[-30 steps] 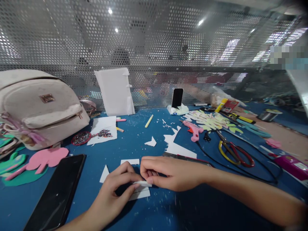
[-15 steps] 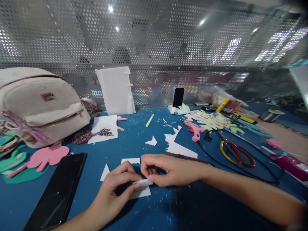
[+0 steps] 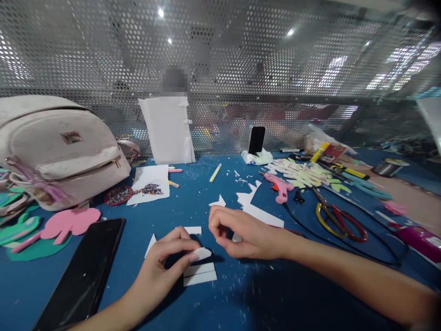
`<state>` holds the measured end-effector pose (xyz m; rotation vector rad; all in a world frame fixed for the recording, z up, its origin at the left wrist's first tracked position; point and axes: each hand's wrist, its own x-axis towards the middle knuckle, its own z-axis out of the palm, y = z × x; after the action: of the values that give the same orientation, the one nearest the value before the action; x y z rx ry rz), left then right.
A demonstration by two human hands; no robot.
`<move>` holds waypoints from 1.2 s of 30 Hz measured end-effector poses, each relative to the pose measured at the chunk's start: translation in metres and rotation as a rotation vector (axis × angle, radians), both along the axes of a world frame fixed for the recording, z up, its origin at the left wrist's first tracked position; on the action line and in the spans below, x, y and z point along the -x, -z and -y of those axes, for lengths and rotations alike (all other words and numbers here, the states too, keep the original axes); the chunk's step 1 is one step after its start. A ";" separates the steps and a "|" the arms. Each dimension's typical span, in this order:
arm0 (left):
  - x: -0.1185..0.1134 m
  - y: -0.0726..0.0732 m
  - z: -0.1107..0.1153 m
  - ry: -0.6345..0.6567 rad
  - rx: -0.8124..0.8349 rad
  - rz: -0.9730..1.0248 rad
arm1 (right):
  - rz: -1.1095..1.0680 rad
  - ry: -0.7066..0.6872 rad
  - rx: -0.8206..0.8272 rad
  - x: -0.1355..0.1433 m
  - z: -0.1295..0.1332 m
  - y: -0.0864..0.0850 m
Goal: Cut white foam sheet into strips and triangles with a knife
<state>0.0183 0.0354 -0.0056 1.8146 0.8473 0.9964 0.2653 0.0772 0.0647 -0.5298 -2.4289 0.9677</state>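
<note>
My left hand [image 3: 165,262] pinches a short white strip [image 3: 202,253], paper or card, between thumb and fingers, its free end pointing right. Just below it, two white strips [image 3: 200,273] lie side by side on the blue table. Another white strip [image 3: 193,230] rests beyond my fingertips, and a small white triangle [image 3: 150,243] is partly covered by my left hand. To the right, my right hand [image 3: 244,232] hovers apart from the strip. Its fingers are curled in towards the thumb; whatever might be between their tips is too small or hidden to make out.
A black phone [image 3: 81,276] lies at left, before a pale backpack [image 3: 65,151]. White scraps [image 3: 263,215], a pink glue gun [image 3: 280,187], red-and-yellow-handled scissors [image 3: 341,220] and a black cord spread at right. A perforated metal panel [image 3: 220,59] closes the back.
My right hand has come away from the strip, moving up and slightly right. My left hand keeps hold of the strip, and the two strips below show more fully.
</note>
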 end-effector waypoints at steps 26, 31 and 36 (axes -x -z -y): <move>0.005 -0.004 -0.012 -0.137 -0.445 -0.631 | 0.387 0.839 -0.504 -0.118 -0.116 0.028; 0.010 -0.001 -0.026 -0.150 -0.487 -0.733 | 0.352 0.831 -0.513 -0.101 -0.107 0.017; 0.012 -0.002 -0.029 -0.129 -0.477 -0.764 | 0.310 0.710 -0.504 -0.080 -0.090 0.008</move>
<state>0.0068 0.0647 -0.0037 2.6494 1.2619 0.5894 0.3453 0.1675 0.0564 -1.2871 -2.3119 -0.0240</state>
